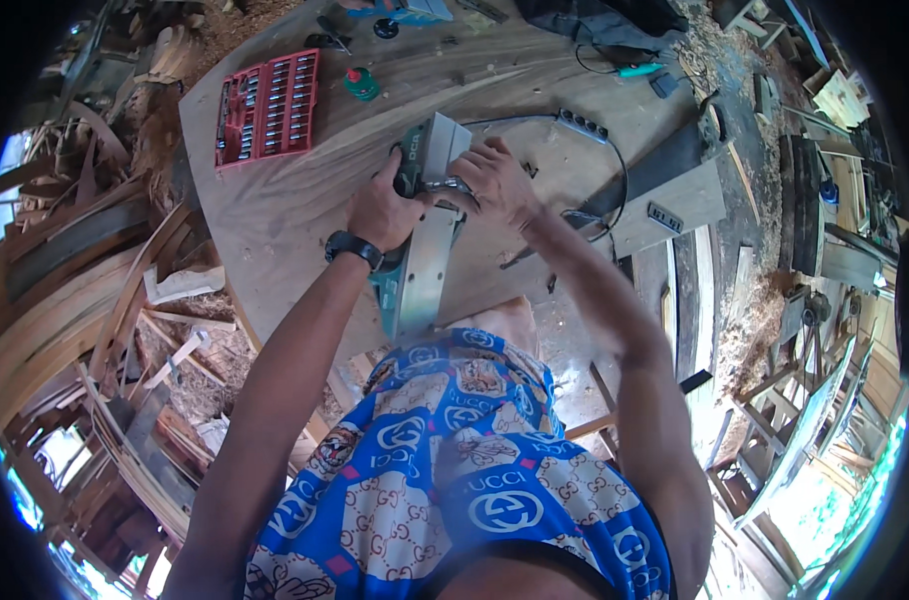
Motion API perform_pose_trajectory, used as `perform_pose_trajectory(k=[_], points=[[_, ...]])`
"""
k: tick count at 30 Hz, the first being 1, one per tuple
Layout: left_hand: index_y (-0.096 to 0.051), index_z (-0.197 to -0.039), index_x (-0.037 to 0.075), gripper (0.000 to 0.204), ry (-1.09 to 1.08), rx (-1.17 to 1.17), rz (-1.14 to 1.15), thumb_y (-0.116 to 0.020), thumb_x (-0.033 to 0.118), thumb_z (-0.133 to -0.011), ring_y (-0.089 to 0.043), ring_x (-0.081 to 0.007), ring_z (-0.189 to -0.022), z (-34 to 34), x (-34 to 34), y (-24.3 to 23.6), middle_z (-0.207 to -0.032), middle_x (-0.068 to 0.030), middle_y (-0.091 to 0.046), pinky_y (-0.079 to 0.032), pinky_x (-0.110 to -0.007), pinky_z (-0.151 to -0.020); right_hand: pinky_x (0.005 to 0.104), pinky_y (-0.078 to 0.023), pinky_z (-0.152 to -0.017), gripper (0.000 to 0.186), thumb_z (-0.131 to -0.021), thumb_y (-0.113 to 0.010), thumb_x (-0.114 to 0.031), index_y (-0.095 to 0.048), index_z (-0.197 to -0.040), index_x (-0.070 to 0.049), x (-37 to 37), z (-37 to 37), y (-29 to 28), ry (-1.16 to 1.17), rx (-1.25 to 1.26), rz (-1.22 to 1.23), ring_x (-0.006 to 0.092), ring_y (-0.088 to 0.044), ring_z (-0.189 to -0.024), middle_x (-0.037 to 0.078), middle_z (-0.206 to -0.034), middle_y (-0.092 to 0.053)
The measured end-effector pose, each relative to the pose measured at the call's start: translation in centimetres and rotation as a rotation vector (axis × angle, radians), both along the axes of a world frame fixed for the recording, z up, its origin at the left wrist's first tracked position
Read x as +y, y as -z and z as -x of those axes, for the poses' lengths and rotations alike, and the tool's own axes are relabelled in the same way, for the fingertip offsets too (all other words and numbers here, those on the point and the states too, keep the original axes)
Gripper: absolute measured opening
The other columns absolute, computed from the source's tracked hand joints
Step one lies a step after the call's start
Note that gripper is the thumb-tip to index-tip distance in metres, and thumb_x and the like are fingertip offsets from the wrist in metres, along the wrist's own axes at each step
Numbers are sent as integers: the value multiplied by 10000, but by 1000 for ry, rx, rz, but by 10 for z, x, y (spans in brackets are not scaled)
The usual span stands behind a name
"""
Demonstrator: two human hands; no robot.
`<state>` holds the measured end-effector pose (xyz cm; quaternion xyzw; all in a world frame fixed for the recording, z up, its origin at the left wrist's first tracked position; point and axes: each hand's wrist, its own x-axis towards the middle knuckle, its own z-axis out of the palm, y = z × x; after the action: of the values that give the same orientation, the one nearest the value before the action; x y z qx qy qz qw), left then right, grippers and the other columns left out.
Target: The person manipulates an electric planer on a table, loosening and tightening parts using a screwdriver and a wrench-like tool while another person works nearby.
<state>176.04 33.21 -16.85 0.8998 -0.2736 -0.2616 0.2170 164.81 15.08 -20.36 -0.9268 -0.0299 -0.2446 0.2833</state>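
Note:
A green electric planer [424, 285] lies on the plywood table with its flat metal sole facing up. My left hand [383, 207], with a dark watch on its wrist, is closed around the planer's green body near its middle. My right hand [498, 185] is curled at the planer's other side, its fingers closed on a shiny metal wrench [445, 186] that lies across the cutter area. The working end of the wrench is partly hidden between my hands. The far plate of the planer's sole [447, 142] stretches beyond my fingers.
The plywood table [505, 85] carries a red socket set [267, 108], a green round-bodied bottle [361, 84], a power strip [582, 127] with a black cable and a teal tool [640, 70]. A blue object [420, 10] sits at the far edge. Wood scraps surround the table.

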Motion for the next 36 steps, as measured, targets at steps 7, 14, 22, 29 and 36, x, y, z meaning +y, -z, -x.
perform_pose_trajectory(k=[7,14,22,29,36], points=[[-492,-1493,95,878,2,-90,10,-845,451,-772,-687,-426,-1066,9,-9,-15,-1116,-257,-708,-532,-501,-927,402,-436,-879,301,-851,-740,-372,-585,-985,-151,-25,-11,-9,-288,57,341,210,-619,-917,-1,-880,-633],[-666,-1340,191,672,156,-555,210,-889,294,-714,-452,-421,-1328,19,4,-10,-1471,-185,-464,-390,-517,-1114,440,-446,-979,371,-892,-640,-92,-500,-1236,-101,-7,1,-16,-236,260,98,305,-623,-1139,125,-1102,-648],[-812,-1053,147,299,363,-425,415,-844,208,-762,-386,-401,-1433,-8,-8,8,-1615,-150,-384,-355,-491,-1171,502,-479,-956,441,-882,-565,-14,-444,-1307,-14,6,6,-10,-109,486,-443,418,-613,-1174,238,-1166,-635],[-821,-1002,115,211,405,-169,514,-790,135,-794,-488,-366,-1380,-16,-7,17,-1546,-136,-499,-391,-447,-1153,385,-602,-749,296,-951,-665,-125,-642,-1176,67,-2,12,-48,15,869,-1253,278,-736,-830,198,-957,-717],[-806,-957,78,202,379,-104,516,-803,85,-756,-523,-358,-1355,-15,-11,14,-1532,-132,-512,-433,-427,-1119,439,-636,-703,351,-944,-718,-204,-636,-1157,63,-4,-2,-53,196,1104,-1666,297,-764,-822,159,-932,-732]])
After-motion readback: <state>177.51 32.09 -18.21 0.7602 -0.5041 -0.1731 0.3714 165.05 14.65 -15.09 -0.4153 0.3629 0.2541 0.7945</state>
